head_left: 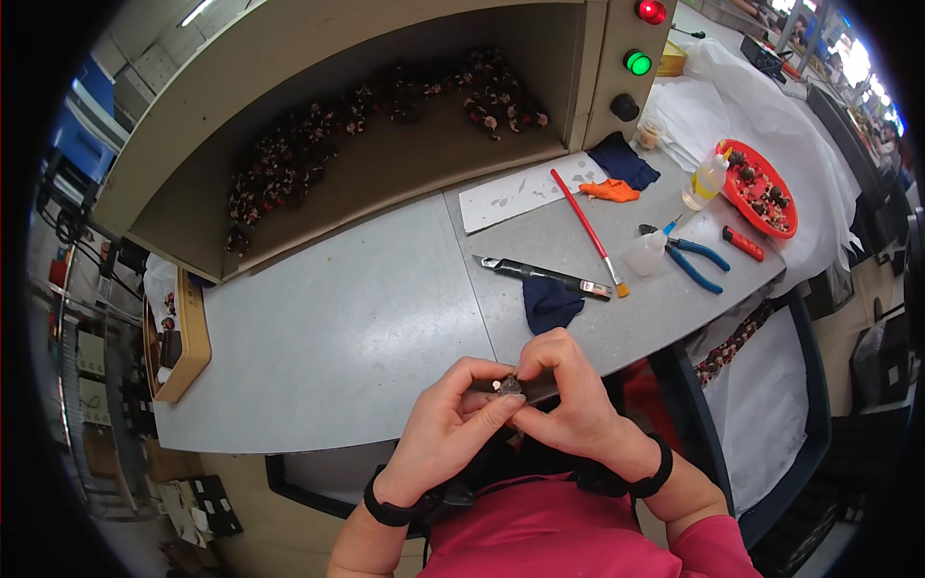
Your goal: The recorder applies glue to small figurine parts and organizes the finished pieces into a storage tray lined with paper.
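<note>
My left hand point(449, 409) and my right hand point(572, 403) meet just off the near edge of the grey table point(337, 337). Between their fingertips is a small dark brown piece point(511, 385) with a pale spot on its left side. Both hands are closed on it, thumbs and forefingers pinching from either side; its underside is hidden by the fingers. Nearest to them on the tabletop lie a dark blue cloth point(552, 306) and a black utility knife point(540, 277), which partly overlap.
Beyond stands a beige open-fronted box point(385, 183) holding many small dark figures point(289, 159). Toward the right are a red-handled brush point(585, 222), blue pliers point(696, 262), a white squeeze bottle point(646, 254), a clear bottle point(706, 181), a red marker point(743, 243) and a red basket point(792, 223).
</note>
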A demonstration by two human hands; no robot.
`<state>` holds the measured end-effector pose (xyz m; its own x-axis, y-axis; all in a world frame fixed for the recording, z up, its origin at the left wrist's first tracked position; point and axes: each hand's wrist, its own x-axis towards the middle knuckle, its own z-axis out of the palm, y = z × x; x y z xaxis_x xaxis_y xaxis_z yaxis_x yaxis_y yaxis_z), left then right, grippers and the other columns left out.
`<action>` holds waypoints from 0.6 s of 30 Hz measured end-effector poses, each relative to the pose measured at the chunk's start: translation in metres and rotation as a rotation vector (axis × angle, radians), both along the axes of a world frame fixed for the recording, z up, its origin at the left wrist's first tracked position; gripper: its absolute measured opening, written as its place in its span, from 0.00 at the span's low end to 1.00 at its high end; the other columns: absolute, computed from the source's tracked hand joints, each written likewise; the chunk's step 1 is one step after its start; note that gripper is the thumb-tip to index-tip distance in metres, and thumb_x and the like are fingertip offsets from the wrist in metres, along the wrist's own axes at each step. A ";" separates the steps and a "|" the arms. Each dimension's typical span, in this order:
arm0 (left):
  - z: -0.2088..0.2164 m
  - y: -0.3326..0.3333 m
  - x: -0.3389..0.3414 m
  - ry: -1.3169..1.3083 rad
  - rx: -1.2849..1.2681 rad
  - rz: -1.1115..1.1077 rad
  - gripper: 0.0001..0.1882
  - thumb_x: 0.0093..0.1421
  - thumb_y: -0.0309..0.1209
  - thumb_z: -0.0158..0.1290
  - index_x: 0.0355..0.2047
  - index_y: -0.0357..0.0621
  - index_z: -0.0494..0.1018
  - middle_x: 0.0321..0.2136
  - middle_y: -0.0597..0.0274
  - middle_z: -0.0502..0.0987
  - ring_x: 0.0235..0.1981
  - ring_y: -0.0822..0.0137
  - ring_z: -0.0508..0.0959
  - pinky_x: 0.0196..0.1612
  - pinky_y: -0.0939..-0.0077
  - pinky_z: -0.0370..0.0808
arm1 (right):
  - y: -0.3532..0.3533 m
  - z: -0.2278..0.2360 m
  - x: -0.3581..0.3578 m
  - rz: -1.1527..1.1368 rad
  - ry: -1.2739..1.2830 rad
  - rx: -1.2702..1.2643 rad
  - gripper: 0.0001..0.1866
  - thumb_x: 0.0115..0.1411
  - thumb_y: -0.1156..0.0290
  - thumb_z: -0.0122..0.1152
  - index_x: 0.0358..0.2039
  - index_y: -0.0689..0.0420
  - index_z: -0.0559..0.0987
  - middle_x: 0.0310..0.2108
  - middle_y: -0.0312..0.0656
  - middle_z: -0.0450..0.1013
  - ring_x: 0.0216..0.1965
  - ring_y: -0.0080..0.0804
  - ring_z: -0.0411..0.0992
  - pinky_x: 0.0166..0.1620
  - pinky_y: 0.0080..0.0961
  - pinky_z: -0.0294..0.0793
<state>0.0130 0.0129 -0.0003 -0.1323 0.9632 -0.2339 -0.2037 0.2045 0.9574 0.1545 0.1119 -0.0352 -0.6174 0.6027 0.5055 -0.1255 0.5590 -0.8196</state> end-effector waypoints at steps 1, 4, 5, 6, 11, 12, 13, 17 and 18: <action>0.000 0.000 0.000 -0.004 -0.003 0.001 0.13 0.64 0.26 0.53 0.47 0.34 0.67 0.37 0.61 0.76 0.37 0.75 0.78 0.39 0.83 0.75 | 0.000 0.000 0.000 0.000 0.005 0.001 0.25 0.43 0.80 0.70 0.38 0.57 0.65 0.33 0.43 0.66 0.34 0.41 0.66 0.37 0.31 0.68; 0.000 0.000 0.001 0.001 0.001 0.004 0.13 0.64 0.26 0.53 0.47 0.35 0.67 0.37 0.61 0.76 0.38 0.75 0.79 0.40 0.83 0.76 | 0.001 0.000 0.000 -0.002 0.011 0.006 0.25 0.43 0.80 0.71 0.38 0.57 0.65 0.33 0.43 0.66 0.34 0.41 0.66 0.37 0.31 0.68; -0.001 0.000 0.000 0.002 0.000 0.004 0.13 0.64 0.26 0.53 0.47 0.35 0.67 0.37 0.61 0.76 0.38 0.75 0.79 0.40 0.83 0.76 | 0.000 0.001 0.000 -0.002 0.012 0.005 0.25 0.43 0.80 0.71 0.38 0.57 0.65 0.33 0.43 0.66 0.34 0.41 0.66 0.37 0.31 0.68; -0.001 0.000 0.000 0.005 0.003 0.007 0.13 0.64 0.26 0.53 0.47 0.35 0.67 0.37 0.61 0.76 0.38 0.75 0.79 0.40 0.83 0.76 | 0.000 0.001 0.000 -0.001 0.014 0.003 0.25 0.43 0.80 0.71 0.37 0.57 0.65 0.33 0.43 0.66 0.34 0.41 0.66 0.37 0.31 0.68; -0.001 0.000 0.001 0.029 0.002 0.008 0.13 0.64 0.26 0.53 0.47 0.35 0.67 0.38 0.61 0.76 0.38 0.75 0.79 0.40 0.83 0.76 | 0.001 0.001 0.000 -0.001 0.014 -0.008 0.24 0.43 0.80 0.71 0.37 0.57 0.65 0.33 0.43 0.66 0.34 0.40 0.66 0.37 0.31 0.68; -0.001 -0.001 0.001 0.023 0.001 0.011 0.13 0.64 0.26 0.53 0.47 0.35 0.67 0.38 0.61 0.76 0.38 0.75 0.79 0.40 0.83 0.76 | 0.001 0.001 0.000 -0.001 0.016 -0.005 0.24 0.43 0.80 0.70 0.37 0.57 0.65 0.33 0.43 0.66 0.34 0.40 0.66 0.37 0.31 0.68; -0.001 -0.001 0.001 0.017 0.002 0.014 0.13 0.64 0.26 0.53 0.47 0.35 0.67 0.38 0.61 0.76 0.38 0.75 0.79 0.40 0.83 0.76 | 0.001 0.001 0.000 -0.001 0.018 -0.002 0.24 0.43 0.80 0.70 0.37 0.57 0.65 0.33 0.43 0.66 0.34 0.40 0.66 0.37 0.31 0.68; -0.001 -0.001 0.002 0.028 0.006 0.014 0.13 0.64 0.26 0.53 0.47 0.35 0.67 0.38 0.61 0.76 0.38 0.75 0.79 0.39 0.83 0.76 | 0.000 0.002 0.000 -0.006 0.022 0.002 0.24 0.43 0.80 0.70 0.37 0.57 0.65 0.33 0.43 0.66 0.34 0.40 0.66 0.37 0.30 0.68; -0.001 -0.001 0.002 0.029 0.005 0.014 0.13 0.64 0.26 0.53 0.47 0.34 0.67 0.38 0.60 0.77 0.38 0.75 0.79 0.39 0.83 0.76 | 0.000 0.002 0.000 -0.004 0.019 -0.009 0.24 0.43 0.80 0.70 0.36 0.57 0.65 0.33 0.43 0.66 0.34 0.40 0.66 0.36 0.30 0.68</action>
